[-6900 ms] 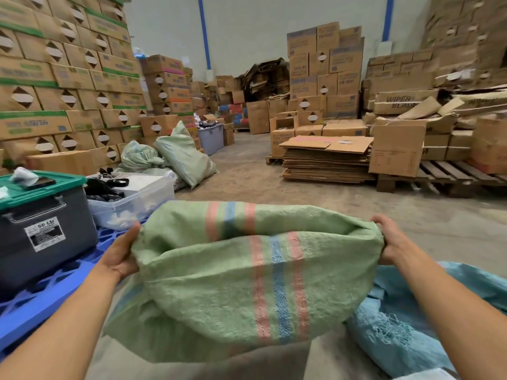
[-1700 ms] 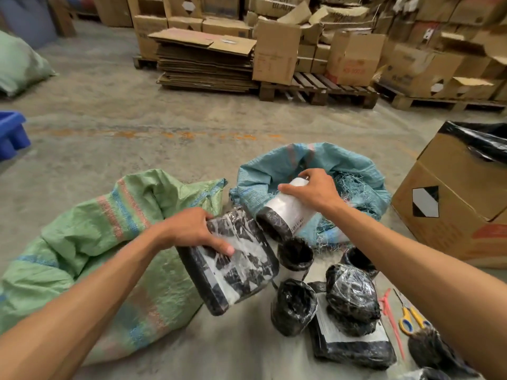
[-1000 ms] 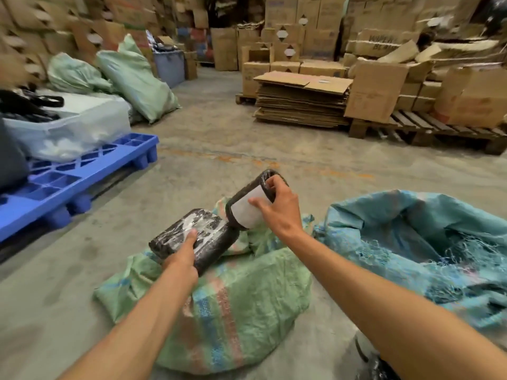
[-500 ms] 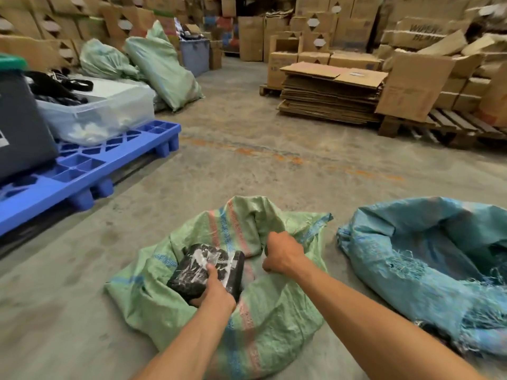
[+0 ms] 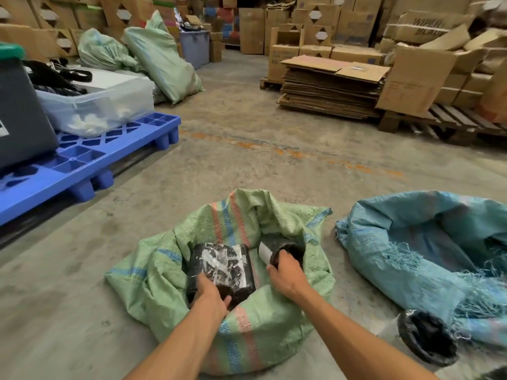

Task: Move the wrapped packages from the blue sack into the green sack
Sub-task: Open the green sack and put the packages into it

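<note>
Over the open mouth of the woven green sack point(image 5: 247, 333), the left hand point(image 5: 210, 296) grips a flat black plastic-wrapped package point(image 5: 220, 267); the right hand point(image 5: 285, 275) clutches a black-and-white wrapped roll point(image 5: 277, 252). The frayed blue woven sack point(image 5: 428, 242) lies right.

1 head-worn, wide-angle camera looks forward and down from above the person's forearms. Close below lies the green sack point(image 5: 247, 319) on the concrete floor point(image 5: 247, 160), the blue sack point(image 5: 428, 248) beside it at right. Farther ahead stand stacked cardboard boxes point(image 5: 343, 26); a blue pallet point(image 5: 82, 165) sits left.
</note>
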`<state>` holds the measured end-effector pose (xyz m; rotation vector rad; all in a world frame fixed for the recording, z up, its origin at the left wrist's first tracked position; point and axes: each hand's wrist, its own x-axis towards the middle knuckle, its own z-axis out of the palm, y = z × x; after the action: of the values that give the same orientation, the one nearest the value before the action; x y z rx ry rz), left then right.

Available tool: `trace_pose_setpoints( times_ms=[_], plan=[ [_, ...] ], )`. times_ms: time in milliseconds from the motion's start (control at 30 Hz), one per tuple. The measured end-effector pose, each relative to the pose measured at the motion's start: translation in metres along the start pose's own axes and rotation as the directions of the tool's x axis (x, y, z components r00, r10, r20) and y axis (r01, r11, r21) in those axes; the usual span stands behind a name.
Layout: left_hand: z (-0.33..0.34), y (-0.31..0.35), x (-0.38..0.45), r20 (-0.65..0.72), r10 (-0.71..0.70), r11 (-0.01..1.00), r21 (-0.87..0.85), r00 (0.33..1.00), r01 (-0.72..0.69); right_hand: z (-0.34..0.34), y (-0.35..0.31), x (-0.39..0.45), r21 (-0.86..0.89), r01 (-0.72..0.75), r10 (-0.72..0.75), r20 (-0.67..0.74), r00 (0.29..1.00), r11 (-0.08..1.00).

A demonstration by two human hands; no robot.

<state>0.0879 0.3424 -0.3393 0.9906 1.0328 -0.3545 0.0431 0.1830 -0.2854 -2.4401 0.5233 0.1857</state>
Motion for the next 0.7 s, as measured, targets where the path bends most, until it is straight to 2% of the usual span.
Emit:
trace_pose_setpoints(
  times_ms=[100,167,233,267,333,367,400,433,467,500,567,633,700],
  plan=[
    [-0.004,-0.003,0.003,-0.036,0.0,0.992,0.122,0.999,0.005,-0.008,0.002,-0.003,-0.221,0.073,-0.015,0.255,0.967,0.972],
    [-0.005,-0.005,-0.007,-0.008,0.012,0.98,0.2,1.0,-0.01,-0.013,-0.004,-0.01,-0.423,0.18,0.028,0.441,0.897,0.888],
    [-0.004,-0.007,-0.016,0.055,0.012,0.963,0.267,0.998,-0.026,-0.017,-0.014,-0.017,-0.553,0.276,0.067,0.521,0.851,0.786],
    [-0.002,-0.007,-0.01,0.031,0.029,0.96,0.279,0.999,-0.036,-0.02,-0.02,-0.02,-0.588,0.288,0.038,0.479,0.877,0.755],
    [0.0,-0.008,0.003,0.04,0.044,0.958,0.283,0.998,-0.053,-0.026,-0.027,-0.025,-0.606,0.286,-0.177,0.233,0.956,0.743],
    [-0.001,-0.01,0.005,0.052,0.039,0.95,0.307,0.998,-0.053,-0.025,-0.027,-0.024,-0.593,0.301,-0.308,0.092,0.947,0.747],
    [-0.001,-0.011,0.021,0.08,0.041,0.941,0.333,0.996,-0.065,-0.022,-0.026,-0.021,-0.573,0.341,-0.405,0.017,0.914,0.745],
    [-0.001,-0.014,0.03,0.079,0.061,0.934,0.347,0.995,-0.085,-0.016,-0.025,-0.017,-0.554,0.378,-0.45,0.008,0.893,0.741],
    [-0.003,-0.014,0.041,0.066,0.074,0.924,0.371,0.995,-0.093,-0.008,-0.021,-0.012,-0.538,0.376,-0.434,0.022,0.901,0.754],
    [-0.003,-0.017,0.052,0.037,0.095,0.922,0.374,0.995,-0.101,-0.005,-0.017,-0.006,-0.489,0.305,-0.338,0.021,0.941,0.817],
    [-0.006,-0.011,0.034,0.037,0.129,0.922,0.365,0.991,-0.134,-0.007,-0.011,0.006,-0.372,0.03,-0.024,0.021,0.999,0.928],
    [-0.008,-0.003,0.012,0.073,0.151,0.918,0.36,0.986,-0.168,-0.013,0.0,0.02,-0.327,-0.155,0.211,0.145,0.967,0.932],
    [-0.008,-0.001,0.01,0.119,0.188,0.897,0.385,0.975,-0.22,-0.014,0.007,0.028,-0.368,-0.211,0.298,0.2,0.933,0.906]
  ],
)
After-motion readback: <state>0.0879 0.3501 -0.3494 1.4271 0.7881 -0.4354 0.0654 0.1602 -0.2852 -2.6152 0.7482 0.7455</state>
